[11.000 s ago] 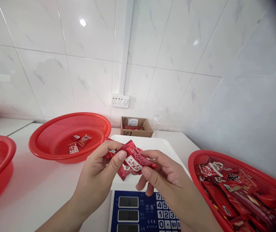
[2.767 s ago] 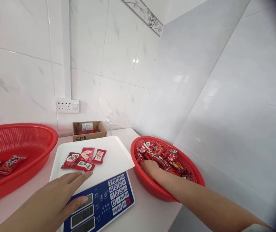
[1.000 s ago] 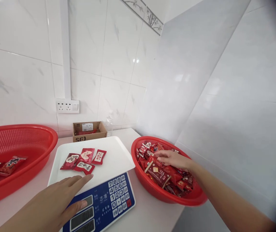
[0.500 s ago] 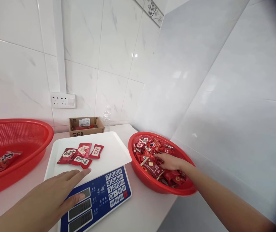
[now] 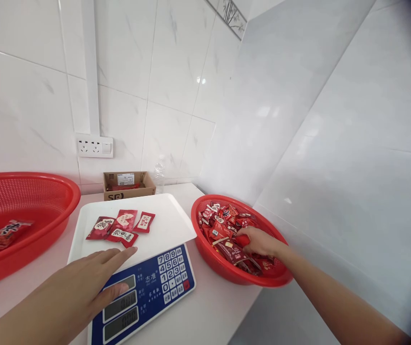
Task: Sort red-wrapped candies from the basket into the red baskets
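My left hand [image 5: 83, 287] lies flat and open on the front edge of the white scale tray [image 5: 165, 220], its thumb over the blue scale panel [image 5: 147, 292]. Several red candy packets [image 5: 121, 227] lie on the tray just beyond my fingertips. My right hand [image 5: 259, 241] reaches into the red basket [image 5: 234, 278] on the right, which is full of red wrapped candies [image 5: 223, 223]. Its fingers are curled around a red packet [image 5: 241, 239] in the pile.
A second red basket [image 5: 36, 191] at the left holds a few packets [image 5: 5, 232]. A small cardboard box [image 5: 128, 184] and a clear bottle [image 5: 159, 170] stand against the tiled wall under a socket [image 5: 94, 146]. The right wall runs close behind the right basket.
My right hand has rummaged through the right basket and now curls around a red packet. My left hand has stayed on the tray edge. The view shifted slightly.
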`<move>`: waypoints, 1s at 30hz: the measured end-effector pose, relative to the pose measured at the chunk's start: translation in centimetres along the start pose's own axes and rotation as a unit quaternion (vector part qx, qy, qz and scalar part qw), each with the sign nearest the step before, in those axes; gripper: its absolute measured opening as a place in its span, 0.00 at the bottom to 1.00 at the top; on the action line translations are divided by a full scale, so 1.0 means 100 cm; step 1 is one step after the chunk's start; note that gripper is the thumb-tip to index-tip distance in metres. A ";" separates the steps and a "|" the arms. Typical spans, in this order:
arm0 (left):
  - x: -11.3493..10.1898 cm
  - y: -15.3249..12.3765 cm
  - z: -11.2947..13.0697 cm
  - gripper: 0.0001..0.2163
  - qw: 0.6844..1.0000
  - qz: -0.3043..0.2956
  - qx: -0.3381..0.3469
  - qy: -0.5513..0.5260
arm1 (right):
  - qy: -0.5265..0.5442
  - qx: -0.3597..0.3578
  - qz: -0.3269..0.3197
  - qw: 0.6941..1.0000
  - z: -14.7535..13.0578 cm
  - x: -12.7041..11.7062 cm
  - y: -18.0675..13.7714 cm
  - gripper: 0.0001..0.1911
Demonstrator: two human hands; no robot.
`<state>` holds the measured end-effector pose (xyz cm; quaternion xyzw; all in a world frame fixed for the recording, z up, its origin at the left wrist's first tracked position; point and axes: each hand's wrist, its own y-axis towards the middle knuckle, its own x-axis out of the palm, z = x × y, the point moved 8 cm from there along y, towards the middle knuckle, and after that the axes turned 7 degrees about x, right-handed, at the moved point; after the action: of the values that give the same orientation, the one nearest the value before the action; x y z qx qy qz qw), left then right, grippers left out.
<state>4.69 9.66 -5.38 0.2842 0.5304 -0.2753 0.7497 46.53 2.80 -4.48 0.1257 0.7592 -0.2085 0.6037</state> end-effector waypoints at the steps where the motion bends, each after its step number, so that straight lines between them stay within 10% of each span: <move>1: -0.001 0.000 0.001 0.24 1.000 -0.002 -0.003 -0.003 | 0.009 0.008 0.033 0.999 -0.001 -0.011 0.000 0.23; 9: -0.025 -0.004 0.032 0.23 0.997 -0.066 -0.008 -0.033 | 0.255 -0.030 0.226 0.940 -0.078 -0.075 -0.057 0.16; 15: -0.032 -0.005 0.046 0.23 0.995 -0.088 -0.004 -0.044 | 0.713 -0.283 0.130 0.628 -0.177 -0.075 -0.113 0.18; 21: -0.035 -0.002 0.035 0.23 0.998 -0.047 -0.011 -0.034 | 0.899 -0.254 -0.012 0.356 -0.226 -0.067 -0.092 0.14; 25: -0.031 0.010 0.018 0.24 0.999 -0.016 -0.033 -0.004 | 0.937 -0.176 -0.032 0.299 -0.230 -0.051 -0.070 0.13; 30: -0.025 0.028 0.008 0.20 0.999 -0.012 -0.041 0.016 | 0.926 -0.162 -0.064 0.335 -0.233 -0.043 -0.050 0.09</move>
<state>6.48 11.23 -2.40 0.2516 0.5560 -0.2579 0.7490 25.23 9.61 4.83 0.0891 0.8553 0.1307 -0.4935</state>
